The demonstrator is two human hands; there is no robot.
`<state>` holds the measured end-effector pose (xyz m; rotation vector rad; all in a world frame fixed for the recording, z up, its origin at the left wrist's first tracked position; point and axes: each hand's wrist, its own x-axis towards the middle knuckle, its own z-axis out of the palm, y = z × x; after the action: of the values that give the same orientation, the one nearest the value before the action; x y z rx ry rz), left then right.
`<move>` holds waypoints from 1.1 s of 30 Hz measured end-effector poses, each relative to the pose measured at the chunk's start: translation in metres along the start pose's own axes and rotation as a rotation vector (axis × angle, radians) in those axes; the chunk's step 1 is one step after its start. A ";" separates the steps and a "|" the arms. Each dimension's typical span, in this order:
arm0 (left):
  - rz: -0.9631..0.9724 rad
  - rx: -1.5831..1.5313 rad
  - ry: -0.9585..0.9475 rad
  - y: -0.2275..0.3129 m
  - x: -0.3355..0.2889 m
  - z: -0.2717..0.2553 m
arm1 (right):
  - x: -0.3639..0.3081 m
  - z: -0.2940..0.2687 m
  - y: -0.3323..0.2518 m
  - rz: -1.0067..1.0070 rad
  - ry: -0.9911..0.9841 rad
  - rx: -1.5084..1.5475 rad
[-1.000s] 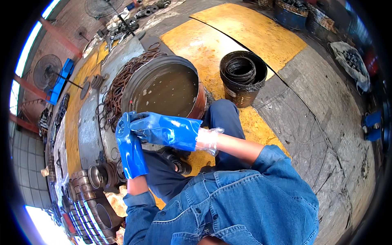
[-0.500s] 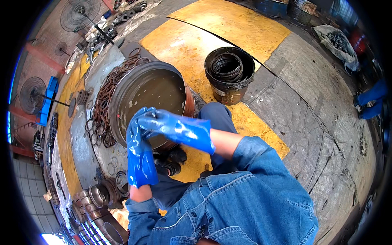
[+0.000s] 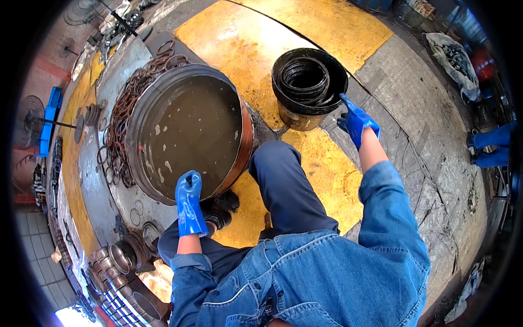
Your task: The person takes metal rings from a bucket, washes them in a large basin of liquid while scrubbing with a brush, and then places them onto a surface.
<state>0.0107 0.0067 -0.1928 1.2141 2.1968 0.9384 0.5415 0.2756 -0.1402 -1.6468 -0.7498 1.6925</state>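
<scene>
My left hand (image 3: pixel 189 197), in a wet blue rubber glove, is held at the near rim of a large round tub (image 3: pixel 246 143) of murky brown liquid (image 3: pixel 190 128). Its fingers are curled in, and nothing shows in them. At the right, my right hand (image 3: pixel 357 121) in a matching glove reaches to a black-rimmed bucket (image 3: pixel 306 121), fingers apart beside its right rim. Whether the fingertips touch the rim I cannot tell. Inside the bucket sit dark, oily rings (image 3: pixel 305 79), nested together.
Rusty rings (image 3: pixel 122 111) lie heaped along the tub's left side. Metal cylinders (image 3: pixel 111 270) stand at the lower left. Yellow sheets (image 3: pixel 234 49) cover part of the floor. Another person's blue-clad legs (image 3: pixel 493 147) show at the far right, below a white sack (image 3: pixel 452 60).
My hands were together over the tub and have parted. The right swung out to the bucket's right side; the left dropped slightly toward the near rim. The view shifted a little.
</scene>
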 end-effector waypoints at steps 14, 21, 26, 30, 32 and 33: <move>-0.075 0.086 0.037 0.022 -0.003 0.009 | 0.092 0.006 0.085 -0.044 -0.166 0.308; -0.078 0.063 0.069 0.000 -0.003 0.000 | 0.005 0.019 0.071 0.069 -0.127 0.405; -0.058 0.071 0.068 0.005 -0.003 0.008 | -0.024 -0.020 0.075 0.031 -0.101 0.233; -0.087 0.120 0.049 0.014 -0.001 0.009 | -0.003 -0.066 0.044 -0.122 0.310 -0.728; -0.093 0.098 0.031 0.010 -0.004 0.001 | -0.011 -0.059 0.019 -0.486 0.415 -1.073; -0.110 0.145 0.035 0.010 -0.006 -0.004 | -0.016 -0.048 -0.001 -0.649 0.403 -1.248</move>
<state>0.0169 0.0042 -0.1825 1.1345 2.3679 0.7741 0.5895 0.2618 -0.1318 -1.9988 -2.0564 0.3060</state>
